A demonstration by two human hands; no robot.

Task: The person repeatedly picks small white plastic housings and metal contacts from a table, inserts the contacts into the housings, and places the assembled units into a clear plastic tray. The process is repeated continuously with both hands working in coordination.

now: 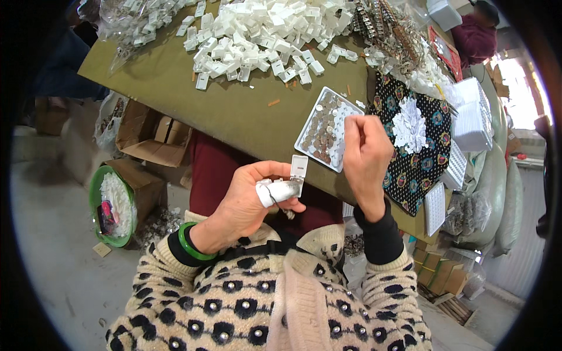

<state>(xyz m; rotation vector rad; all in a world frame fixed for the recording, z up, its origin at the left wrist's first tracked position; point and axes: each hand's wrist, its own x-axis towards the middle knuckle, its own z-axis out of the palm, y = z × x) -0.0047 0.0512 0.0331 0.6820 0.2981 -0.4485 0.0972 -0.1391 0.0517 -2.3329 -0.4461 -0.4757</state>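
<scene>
White plastic clip [297, 171] sits pinched in the left hand [246, 202]'s grip; right hand [366, 158]'s fingers curl closed, contents unclear.

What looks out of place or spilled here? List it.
A few small orange-brown bits lie loose on the board table, apart from the heap of white plastic pieces. The tray of small round parts sits askew near the table's edge. The left hand has tape wrapped around a fingertip.
</scene>
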